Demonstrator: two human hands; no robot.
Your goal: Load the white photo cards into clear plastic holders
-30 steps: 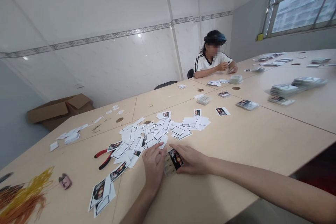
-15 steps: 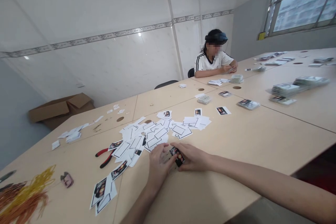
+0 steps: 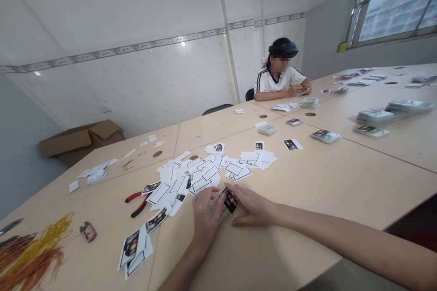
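Between my hands is a small clear case (image 3: pixel 225 219) with a dark printed card (image 3: pixel 230 200) at its upper part, near the table's front edge. My left hand (image 3: pixel 207 213) grips the case from its left side, thumb over the front. On the other side my right hand (image 3: pixel 254 207) has its fingertips at the card's upper right corner, thumb apart below. Just beyond my hands lies a spread pile of white cards with black outlines (image 3: pixel 201 175), some with dark pictures. Red and black pliers (image 3: pixel 138 204) lie left of that pile.
Yellow cords (image 3: pixel 51 243) and a pink object (image 3: pixel 88 232) lie at the front left. Stacked clear cases (image 3: pixel 375 117) stand at the right. Across the table sits a person (image 3: pixel 280 77) in a white shirt, handling a small item. A cardboard box (image 3: pixel 68 145) is beyond the left edge.
The thumb of my right hand has moved off the case and away from the card, and more of the card and case shows. The view has shifted slightly.
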